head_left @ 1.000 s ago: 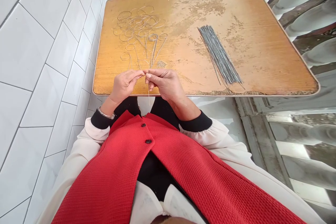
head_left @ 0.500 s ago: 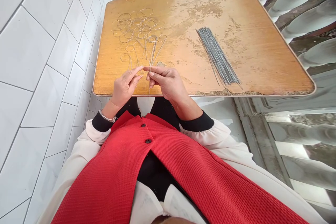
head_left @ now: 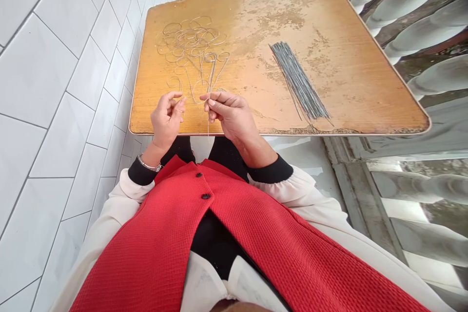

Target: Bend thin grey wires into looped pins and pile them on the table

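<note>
Thin wire (head_left: 208,131): pinched between thumb and fingers of right hand (head_left: 228,114) at table edge | left hand (head_left: 166,122) half-open, holding nothing visible, just beside | done: looped wires (head_left: 192,44) heaped on wooden tabletop (head_left: 351,92) | remaining: straight grey wire bundle (head_left: 298,80), unlooped, farther along tabletop

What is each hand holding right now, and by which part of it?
The right hand pinches a thin wire between thumb and fingertips, its lower length hanging below; the exact spot is hidden. The left hand appears to hold nothing.
</note>
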A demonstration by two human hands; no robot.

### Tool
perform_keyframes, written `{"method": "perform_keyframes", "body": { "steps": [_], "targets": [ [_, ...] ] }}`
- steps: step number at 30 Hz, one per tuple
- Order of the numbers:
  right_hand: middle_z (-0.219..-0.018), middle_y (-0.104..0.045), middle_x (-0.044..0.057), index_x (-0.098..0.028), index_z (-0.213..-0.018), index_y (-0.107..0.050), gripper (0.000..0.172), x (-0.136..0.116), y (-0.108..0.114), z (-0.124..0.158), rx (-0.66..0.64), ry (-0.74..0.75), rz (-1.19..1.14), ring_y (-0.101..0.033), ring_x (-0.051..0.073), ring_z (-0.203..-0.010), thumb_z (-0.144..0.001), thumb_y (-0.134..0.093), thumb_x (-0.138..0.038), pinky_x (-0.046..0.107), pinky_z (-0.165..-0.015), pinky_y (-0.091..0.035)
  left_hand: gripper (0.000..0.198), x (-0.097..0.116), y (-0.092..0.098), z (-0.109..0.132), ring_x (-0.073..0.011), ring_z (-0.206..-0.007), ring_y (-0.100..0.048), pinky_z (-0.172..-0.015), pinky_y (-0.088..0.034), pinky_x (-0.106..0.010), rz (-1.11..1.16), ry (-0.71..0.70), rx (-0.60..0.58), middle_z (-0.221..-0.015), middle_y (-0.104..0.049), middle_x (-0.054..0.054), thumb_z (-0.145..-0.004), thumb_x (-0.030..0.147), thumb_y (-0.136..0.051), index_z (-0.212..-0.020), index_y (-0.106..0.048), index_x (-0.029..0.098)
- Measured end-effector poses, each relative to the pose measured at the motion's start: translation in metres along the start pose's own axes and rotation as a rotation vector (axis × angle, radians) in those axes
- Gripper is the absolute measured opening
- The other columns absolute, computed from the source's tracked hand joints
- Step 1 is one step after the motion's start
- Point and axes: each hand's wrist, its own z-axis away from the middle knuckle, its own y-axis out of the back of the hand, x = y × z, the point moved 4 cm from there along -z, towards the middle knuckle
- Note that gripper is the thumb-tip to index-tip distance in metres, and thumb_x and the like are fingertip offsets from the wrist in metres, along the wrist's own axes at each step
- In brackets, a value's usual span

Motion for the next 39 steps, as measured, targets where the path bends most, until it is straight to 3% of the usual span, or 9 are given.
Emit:
{"method": "perform_keyframes", "body": {
  "steps": [5, 10, 16, 28, 33, 39],
  "targets": [
    [-0.070, -0.062, -0.003, -0.017, -0.088, -0.076, 0.018, 0.002, -0.002, -0.001, 0.007, 0.035, 0.027, -0.047, 0.004, -0.050, -0.082, -0.079, -0.035, 0.018, -0.048, -0.045, 0.032, 0.012, 0.000, 0.008, -0.0075, -0.069, -0.067, -0.067, -0.052, -0.020, -0.180, -0.220, -0.049, -0.088, -0.073, -0.001, -0.102, 0.049, -0.051, -0.118, -0.065, 0.025],
    [-0.069, -0.062, -0.003, -0.019, -0.086, -0.077, 0.023, 0.004, -0.006, 0.001, -0.008, 0.069, -0.003, -0.048, 0.004, -0.050, -0.079, -0.083, -0.040, 0.018, -0.049, -0.046, 0.030, 0.012, -0.007, 0.014, -0.0102, -0.079, -0.072, -0.073, -0.053, -0.022, -0.339, -0.385, -0.086, -0.095, -0.078, -0.004, -0.104, 0.037, -0.049, -0.119, -0.069, 0.021],
    [-0.067, -0.063, -0.002, -0.018, -0.072, -0.072, 0.028, 0.005, -0.010, 0.002, -0.005, 0.088, 0.018, -0.048, 0.004, -0.048, -0.077, -0.083, -0.043, 0.020, -0.049, -0.045, 0.027, 0.010, -0.012, 0.010, -0.0098, -0.079, -0.072, -0.073, -0.055, -0.020, -0.336, -0.448, -0.072, -0.093, -0.079, -0.004, -0.104, 0.026, -0.049, -0.113, -0.073, 0.019],
    [-0.068, -0.065, -0.002, -0.016, -0.078, -0.074, 0.018, 0.015, -0.009, -0.006, 0.055, 0.006, 0.076, -0.053, 0.005, -0.048, -0.080, -0.080, -0.033, 0.019, -0.050, -0.048, 0.033, -0.016, -0.021, 0.013, -0.0080, -0.071, -0.069, -0.068, -0.056, -0.021, -0.165, -0.243, -0.095, -0.091, -0.077, -0.003, -0.104, 0.043, -0.048, -0.111, -0.073, 0.022],
    [-0.068, -0.065, -0.002, -0.015, -0.088, -0.075, 0.015, 0.012, -0.003, -0.014, 0.090, -0.050, 0.075, -0.053, 0.005, -0.049, -0.079, -0.080, -0.026, 0.020, -0.051, -0.051, 0.045, -0.024, -0.009, 0.010, -0.0046, -0.053, -0.058, -0.054, -0.051, -0.017, 0.029, 0.001, -0.056, -0.083, -0.075, 0.001, -0.101, 0.054, -0.051, -0.136, -0.057, 0.027],
    [-0.069, -0.065, -0.002, -0.016, -0.089, -0.074, 0.015, 0.016, -0.001, -0.021, 0.110, -0.056, 0.097, -0.051, 0.005, -0.049, -0.079, -0.080, -0.025, 0.020, -0.049, -0.050, 0.049, -0.041, -0.001, 0.012, -0.0039, -0.050, -0.057, -0.051, -0.049, -0.017, 0.084, 0.244, -0.057, -0.083, -0.074, -0.001, -0.096, 0.063, -0.052, -0.127, -0.060, 0.026]
  ]
}}
